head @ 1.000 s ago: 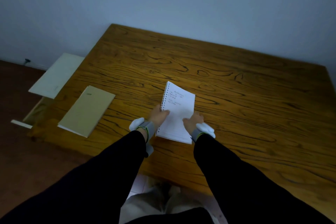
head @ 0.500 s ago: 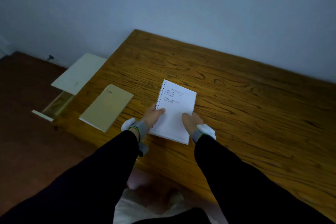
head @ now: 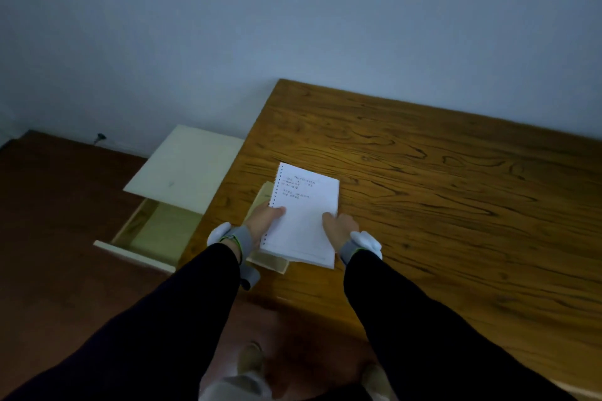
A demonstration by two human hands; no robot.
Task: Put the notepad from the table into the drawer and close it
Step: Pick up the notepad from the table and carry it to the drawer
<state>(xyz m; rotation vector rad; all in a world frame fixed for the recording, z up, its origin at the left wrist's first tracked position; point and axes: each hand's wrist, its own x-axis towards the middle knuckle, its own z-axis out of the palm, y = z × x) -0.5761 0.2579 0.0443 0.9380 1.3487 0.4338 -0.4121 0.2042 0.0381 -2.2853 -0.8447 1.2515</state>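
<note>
A white spiral notepad [head: 304, 215] with a few handwritten lines is held above the left part of the wooden table [head: 439, 192]. My left hand [head: 265, 220] grips its spiral edge and my right hand [head: 338, 226] grips its right edge. To the left of the table, low down, a pale drawer [head: 153, 231] stands pulled out, its inside bare as far as I can see. The notepad is to the right of the drawer, not over it.
A beige book [head: 268, 262] lies on the table, mostly hidden under the notepad. The cream cabinet top [head: 185, 169] sits behind the drawer, against the blue-grey wall. Dark brown floor [head: 55, 238] spreads to the left. My feet show at the bottom.
The notepad has been carried to the left in both hands and now covers the beige book. My view has swung left, showing more of the drawer and floor.
</note>
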